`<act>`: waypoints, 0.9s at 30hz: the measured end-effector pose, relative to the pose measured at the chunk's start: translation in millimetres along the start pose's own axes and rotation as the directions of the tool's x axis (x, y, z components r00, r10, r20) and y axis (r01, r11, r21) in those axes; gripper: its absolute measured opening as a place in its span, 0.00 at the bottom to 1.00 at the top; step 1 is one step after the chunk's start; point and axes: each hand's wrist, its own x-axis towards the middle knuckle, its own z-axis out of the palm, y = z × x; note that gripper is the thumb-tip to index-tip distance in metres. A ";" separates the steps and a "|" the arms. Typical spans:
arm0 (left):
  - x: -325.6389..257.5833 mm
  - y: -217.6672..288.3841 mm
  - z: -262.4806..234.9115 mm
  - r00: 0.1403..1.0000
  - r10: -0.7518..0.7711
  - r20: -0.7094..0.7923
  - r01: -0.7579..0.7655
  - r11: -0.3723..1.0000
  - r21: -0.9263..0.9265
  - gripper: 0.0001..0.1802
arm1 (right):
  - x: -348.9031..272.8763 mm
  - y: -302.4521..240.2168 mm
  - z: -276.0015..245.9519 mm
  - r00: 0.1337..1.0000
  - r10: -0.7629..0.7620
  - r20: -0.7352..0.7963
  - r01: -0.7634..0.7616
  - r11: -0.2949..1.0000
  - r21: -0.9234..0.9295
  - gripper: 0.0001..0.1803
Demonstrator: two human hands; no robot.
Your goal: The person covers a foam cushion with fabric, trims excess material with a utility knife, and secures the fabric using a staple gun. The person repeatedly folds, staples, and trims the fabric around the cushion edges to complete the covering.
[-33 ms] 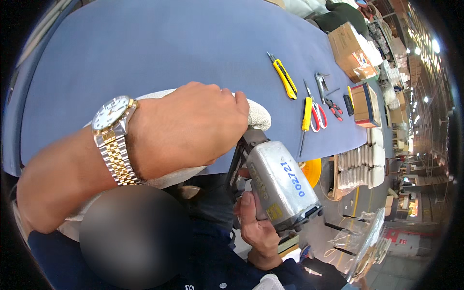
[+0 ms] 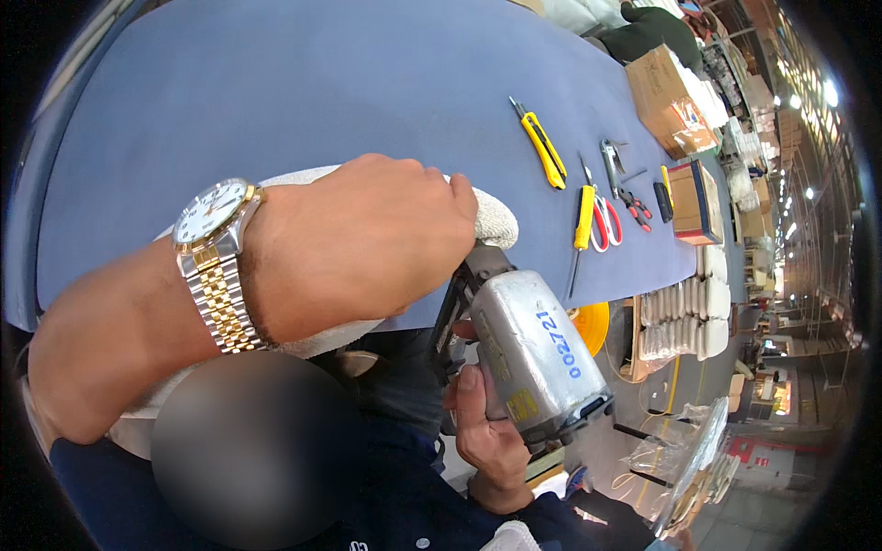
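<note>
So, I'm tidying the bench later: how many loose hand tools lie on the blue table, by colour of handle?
Yellow: 3, a utility knife, a second tool, a small one
Red: 2, scissors, pliers
Black: 1, a small tool
Total: 6

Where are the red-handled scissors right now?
In the head view, the red-handled scissors lie on the blue table, right of the person's hands, between a yellow-handled tool and dark pliers.

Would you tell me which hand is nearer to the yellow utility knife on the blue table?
Left. The left hand presses the white cloth just left of the knife; the right hand grips the grey tool below the table edge.
</note>
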 end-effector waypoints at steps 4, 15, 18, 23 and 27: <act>4.1 2.3 -2.2 0.995 0.025 0.093 -0.029 0.999 0.036 0.30 | 4.4 24.1 -0.3 0.921 -0.380 0.087 0.359 0.738 -0.571 0.21; -24.6 91.4 72.5 0.973 -0.230 0.008 0.213 0.915 0.343 0.31 | -16.3 70.2 -82.9 0.983 0.107 -0.148 -0.037 0.909 0.415 0.18; -39.3 102.0 117.6 0.974 -0.185 -0.129 0.224 0.868 0.442 0.30 | 48.2 63.4 -90.3 0.993 0.063 -0.101 -0.056 0.996 0.067 0.19; -36.8 105.5 148.1 0.943 -0.183 -0.279 0.276 0.898 0.344 0.30 | 196.7 123.2 -51.4 0.883 -0.469 0.021 0.403 0.735 -0.546 0.25; -28.3 99.1 157.3 0.896 -0.225 -0.383 0.334 0.910 0.247 0.27 | 231.1 111.5 -12.0 0.777 -0.621 0.104 0.565 0.614 -0.551 0.24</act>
